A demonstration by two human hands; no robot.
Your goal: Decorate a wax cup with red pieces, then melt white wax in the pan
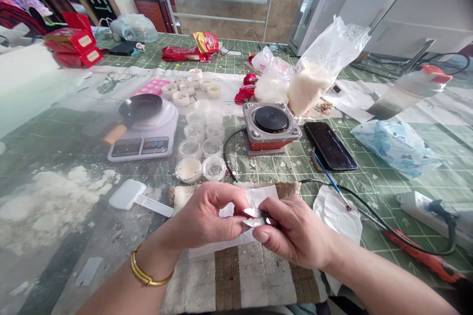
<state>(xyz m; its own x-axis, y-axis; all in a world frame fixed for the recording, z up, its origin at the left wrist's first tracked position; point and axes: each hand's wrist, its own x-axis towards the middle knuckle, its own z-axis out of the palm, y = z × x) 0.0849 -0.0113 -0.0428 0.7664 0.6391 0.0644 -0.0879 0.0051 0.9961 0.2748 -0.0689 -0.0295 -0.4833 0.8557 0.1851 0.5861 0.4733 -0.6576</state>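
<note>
Both my hands meet over a checked cloth (236, 275) at the table's near edge. My left hand (207, 216), with a gold bangle on the wrist, pinches a small shiny scrap of foil (254, 217) with something red in it. My right hand (291, 229) is closed on the same scrap from the other side. A white sheet of paper (258, 197) lies under the hands. Just beyond stand two rows of small clear cups (202, 147), some holding white stuff.
A kitchen scale (148, 138) carries a small black pan (140, 107). A small hot plate (271, 125), a black phone (330, 145), bags of white granules (314, 78), a white scraper (136, 197) and spilled white wax (48, 197) lie around. A cable and red tool (424, 253) run at right.
</note>
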